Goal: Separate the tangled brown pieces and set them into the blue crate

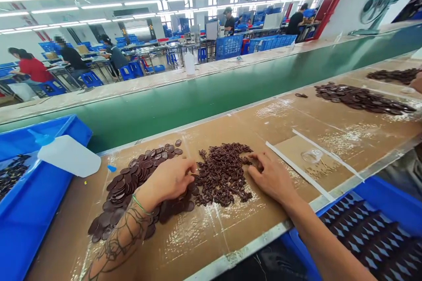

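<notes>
A heap of small, knobbly dark-brown pieces [224,171] lies on the brown board between my hands. My left hand [176,175] is at its left side, thumb and fingers pinched together; a thin pale sliver shows near the fingertips, too small to name. Under and beside that hand spreads a pile of flat, oval dark-brown discs [123,186]. At the heap's right edge is my right hand [272,175], its thumb and index finger apart beside a few of the knobbly pieces. Whether it touches them is hard to see.
A white squeeze bottle [70,156] lies by a blue bin [29,232] at left. A small clear dish [311,155] and thin sticks [321,169] are at right. Below the table edge, a blue crate [389,197] holds rows of dark parts. Beyond runs a green conveyor belt [211,96].
</notes>
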### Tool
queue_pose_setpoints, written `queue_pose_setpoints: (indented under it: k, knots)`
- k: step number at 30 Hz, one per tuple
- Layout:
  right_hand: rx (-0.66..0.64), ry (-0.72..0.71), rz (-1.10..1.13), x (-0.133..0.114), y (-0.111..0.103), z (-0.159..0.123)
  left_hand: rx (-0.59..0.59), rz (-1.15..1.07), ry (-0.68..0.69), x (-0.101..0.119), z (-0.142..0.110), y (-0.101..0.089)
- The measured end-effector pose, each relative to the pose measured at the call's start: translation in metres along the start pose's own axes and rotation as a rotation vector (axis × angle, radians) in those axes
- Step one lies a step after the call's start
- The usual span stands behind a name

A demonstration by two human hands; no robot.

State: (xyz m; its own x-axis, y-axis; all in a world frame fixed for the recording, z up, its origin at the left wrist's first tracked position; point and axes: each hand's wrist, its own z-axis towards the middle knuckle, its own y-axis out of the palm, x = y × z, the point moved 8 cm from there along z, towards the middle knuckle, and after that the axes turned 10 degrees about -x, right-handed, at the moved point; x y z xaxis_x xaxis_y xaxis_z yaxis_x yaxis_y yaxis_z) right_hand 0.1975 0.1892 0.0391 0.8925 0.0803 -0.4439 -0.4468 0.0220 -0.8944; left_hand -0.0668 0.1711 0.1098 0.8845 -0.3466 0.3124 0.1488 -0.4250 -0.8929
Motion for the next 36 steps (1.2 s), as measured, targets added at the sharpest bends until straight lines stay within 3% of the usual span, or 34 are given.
queue_pose_setpoints:
  k: [3,7,11,16,18,22,25,31,36]
  knots:
    - [-0.020,-0.025,-0.005,-0.005,0.000,-0.002,-0.098,0.056,-0.035,-0.008,0.006,0.016]
    - [-0.014,-0.080,0.055,-0.007,-0.001,-0.004,-0.122,0.090,-0.085,-0.007,0.013,0.029]
    - [-0.004,-0.095,0.127,-0.003,-0.002,-0.003,-0.088,0.061,-0.069,-0.008,0.008,0.018]
    - [0.047,-0.056,0.262,0.009,-0.006,-0.002,0.095,-0.139,0.038,0.005,-0.005,-0.004]
    - [0.062,-0.042,0.324,0.012,-0.007,-0.002,0.119,-0.259,0.134,0.027,-0.003,0.005]
    - [0.107,-0.041,0.444,0.016,-0.010,-0.004,0.056,-0.440,0.355,0.083,0.009,0.047]
    - [0.153,-0.042,0.533,0.018,-0.015,-0.007,0.040,-0.491,0.447,0.109,0.012,0.075]
    - [0.119,0.036,0.754,0.022,-0.014,-0.012,0.122,-0.600,0.485,0.113,0.003,0.099]
    - [0.073,0.119,0.960,0.014,-0.012,-0.029,0.280,-0.654,0.361,0.102,0.005,0.093]
